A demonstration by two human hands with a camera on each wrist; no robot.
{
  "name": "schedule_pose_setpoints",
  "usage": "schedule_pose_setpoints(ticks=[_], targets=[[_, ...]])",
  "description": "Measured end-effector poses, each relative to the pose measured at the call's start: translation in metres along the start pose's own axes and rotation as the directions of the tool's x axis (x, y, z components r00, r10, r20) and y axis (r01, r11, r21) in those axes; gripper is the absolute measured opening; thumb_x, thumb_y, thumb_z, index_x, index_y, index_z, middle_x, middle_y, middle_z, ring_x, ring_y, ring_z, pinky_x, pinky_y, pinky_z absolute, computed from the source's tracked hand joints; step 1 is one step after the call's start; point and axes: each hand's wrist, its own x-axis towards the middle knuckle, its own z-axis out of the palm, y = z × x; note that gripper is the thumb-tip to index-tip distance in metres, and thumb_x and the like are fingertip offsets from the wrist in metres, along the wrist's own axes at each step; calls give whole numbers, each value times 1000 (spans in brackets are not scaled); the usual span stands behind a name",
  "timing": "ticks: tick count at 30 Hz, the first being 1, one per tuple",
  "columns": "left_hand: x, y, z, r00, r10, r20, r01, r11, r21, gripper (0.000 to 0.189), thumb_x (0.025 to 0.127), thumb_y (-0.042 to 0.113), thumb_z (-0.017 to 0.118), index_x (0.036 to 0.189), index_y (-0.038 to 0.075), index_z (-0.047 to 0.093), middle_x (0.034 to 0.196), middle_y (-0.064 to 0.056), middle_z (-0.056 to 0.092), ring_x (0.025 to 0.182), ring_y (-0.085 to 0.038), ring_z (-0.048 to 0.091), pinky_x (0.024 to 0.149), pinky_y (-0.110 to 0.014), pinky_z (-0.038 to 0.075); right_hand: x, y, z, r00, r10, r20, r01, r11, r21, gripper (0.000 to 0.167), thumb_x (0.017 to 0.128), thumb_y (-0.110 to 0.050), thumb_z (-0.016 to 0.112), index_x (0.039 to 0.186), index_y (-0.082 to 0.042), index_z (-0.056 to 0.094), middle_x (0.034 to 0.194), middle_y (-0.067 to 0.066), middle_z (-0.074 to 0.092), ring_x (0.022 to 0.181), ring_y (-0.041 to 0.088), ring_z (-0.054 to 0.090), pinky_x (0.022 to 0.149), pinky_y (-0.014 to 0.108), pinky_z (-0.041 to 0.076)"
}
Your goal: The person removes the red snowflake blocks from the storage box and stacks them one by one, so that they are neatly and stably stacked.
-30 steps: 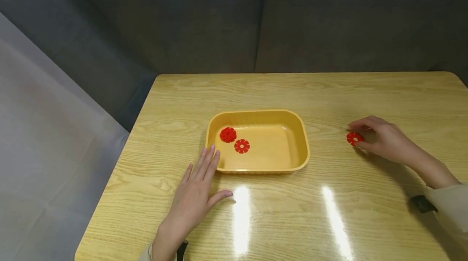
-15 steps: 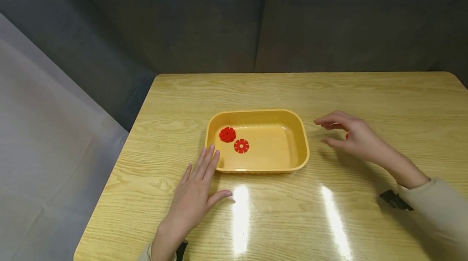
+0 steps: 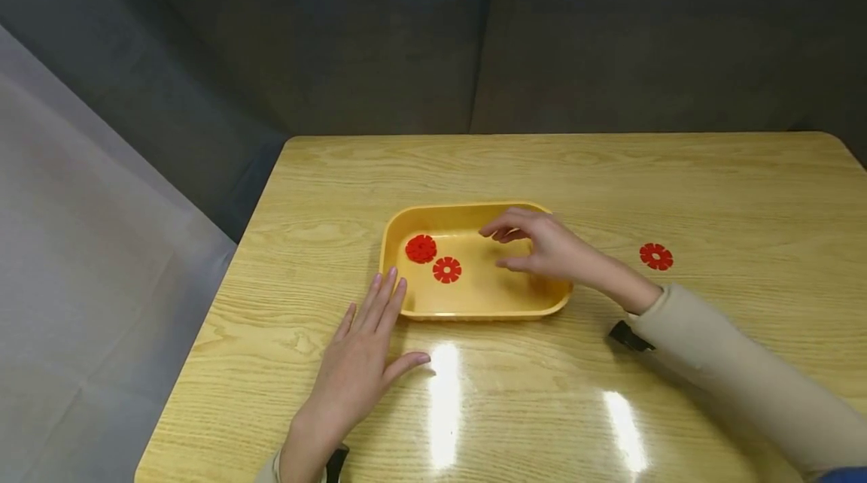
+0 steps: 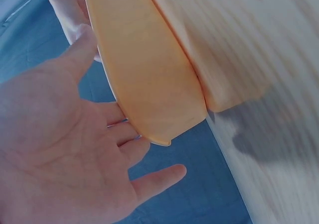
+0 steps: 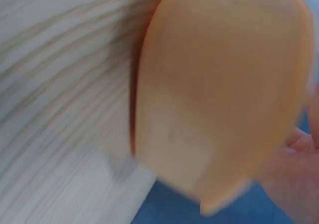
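My left hand (image 3: 355, 363) lies palm down with its fingers straight, the fingertips at the near left rim of a yellow plastic tray (image 3: 484, 315). In the left wrist view those fingers reach behind the tray's outer wall (image 4: 144, 69). Over the tray's right half is my right hand (image 3: 545, 246), fingers loosely bent and thumb apart, with nothing showing between them. Inside the tray, at the left, sit a small pile of red notched plastic discs (image 3: 421, 249) and a single red disc (image 3: 439, 270). Another red notched disc (image 3: 647, 255) lies on the table to the right.
The wooden table (image 3: 325, 205) carries the tray near its middle. Dark grey cloth (image 3: 379, 39) hangs behind the far edge, and a pale sheet (image 3: 88, 280) covers the left side. My right sleeve (image 3: 738, 363) crosses the table's right part.
My right hand has come off the red disc at the right, leaving it on the table, and has moved left over the tray. The left hand stays in place.
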Motion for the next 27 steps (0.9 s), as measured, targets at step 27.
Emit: schedule_pose_setpoints(ticks=[27], targets=[[1,0,-1,1000,2,-4,-2,1000,-27,93,88,52,66,158,12,20,165,-1,7,150,-18,5,112,-57,26,46,7,63,985,106,133,-96,992,-84,39,77,-6,83,112,1,68,105,9,68,97,24,60,88,37,50]])
